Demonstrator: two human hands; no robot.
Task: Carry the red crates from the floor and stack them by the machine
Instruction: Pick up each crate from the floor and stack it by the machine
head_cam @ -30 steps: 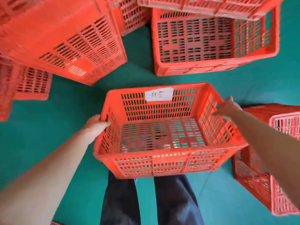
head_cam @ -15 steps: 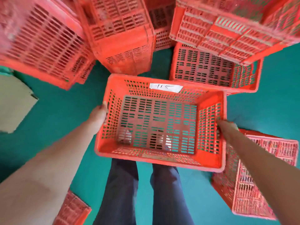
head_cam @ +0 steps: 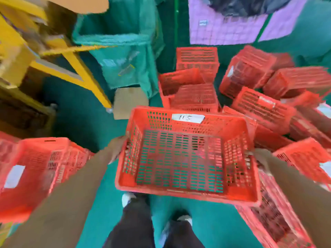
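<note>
Head view: crate (head_cam: 180, 158) now raised off floor (head_cam: 107, 185), my left hand (head_cam: 116, 149) and right hand (head_cam: 259, 158) fingers clamped on its sides; carry starts.

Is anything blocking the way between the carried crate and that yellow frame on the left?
Little: a cardboard piece lies on the green floor by the yellow frame, and another red crate sits lower left.

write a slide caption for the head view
Left hand and right hand grip an empty red crate marked 115, held above the green floor beside a heap of more crates.
</note>
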